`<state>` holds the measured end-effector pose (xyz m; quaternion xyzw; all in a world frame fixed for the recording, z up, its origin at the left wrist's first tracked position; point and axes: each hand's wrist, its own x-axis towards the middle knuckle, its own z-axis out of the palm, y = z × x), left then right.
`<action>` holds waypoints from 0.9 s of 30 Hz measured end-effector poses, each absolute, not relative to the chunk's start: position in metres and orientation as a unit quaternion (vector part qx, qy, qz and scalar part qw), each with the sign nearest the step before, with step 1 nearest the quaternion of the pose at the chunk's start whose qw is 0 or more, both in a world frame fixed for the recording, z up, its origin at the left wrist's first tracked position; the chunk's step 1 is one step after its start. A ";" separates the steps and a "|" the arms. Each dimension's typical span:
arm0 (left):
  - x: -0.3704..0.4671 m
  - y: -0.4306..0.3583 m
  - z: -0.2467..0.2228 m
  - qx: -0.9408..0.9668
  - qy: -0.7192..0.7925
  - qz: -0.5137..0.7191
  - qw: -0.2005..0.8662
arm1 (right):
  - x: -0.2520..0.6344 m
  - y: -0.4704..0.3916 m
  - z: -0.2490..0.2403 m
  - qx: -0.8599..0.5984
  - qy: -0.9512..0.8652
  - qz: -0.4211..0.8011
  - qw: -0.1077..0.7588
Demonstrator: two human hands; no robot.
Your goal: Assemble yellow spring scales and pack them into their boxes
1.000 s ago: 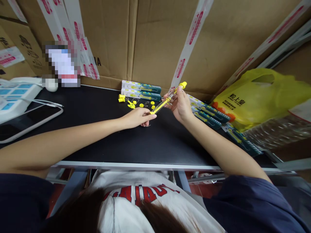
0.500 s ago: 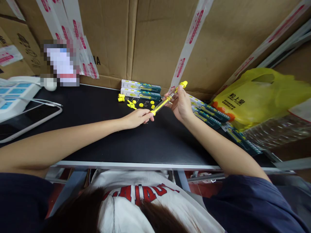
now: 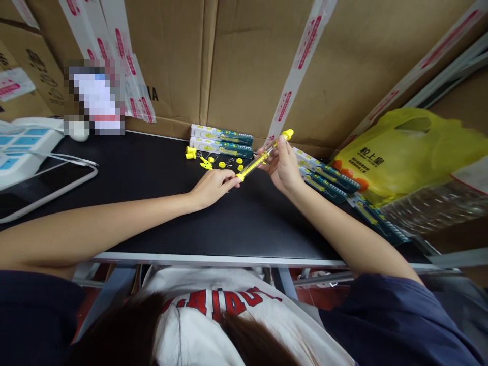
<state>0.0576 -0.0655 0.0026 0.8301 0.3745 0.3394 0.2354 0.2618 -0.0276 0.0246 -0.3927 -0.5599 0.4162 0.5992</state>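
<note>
A slim clear tube with a yellow rod inside and yellow ends (image 3: 253,165) is held aslant above the black table, its upper end to the right. My left hand (image 3: 213,188) pinches the yellow lower end between thumb and fingers. Around the upper part of the tube my right hand (image 3: 284,165) is closed, with the yellow cap (image 3: 287,134) sticking out above it. Just behind my left hand lie a yellow clip-like piece (image 3: 206,163), small yellow caps (image 3: 222,164) and thin bent wire pieces (image 3: 230,162).
Two printed slim boxes (image 3: 221,147) lie at the back by the cardboard (image 3: 247,66). Several more boxes (image 3: 324,183) lie to the right, beside a yellow plastic bag (image 3: 412,152). On the left are a tablet-like device (image 3: 41,190) with a cable and a white power strip (image 3: 26,147).
The tube stays in both hands at nearly the same slant. My left hand has shifted slightly, its wrist a little lower and its fingers gathered at the yellow end.
</note>
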 end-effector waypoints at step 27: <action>0.054 -0.060 -0.003 0.856 0.411 0.305 0.071 | 0.260 -0.022 0.012 -0.393 -0.520 0.450 0.610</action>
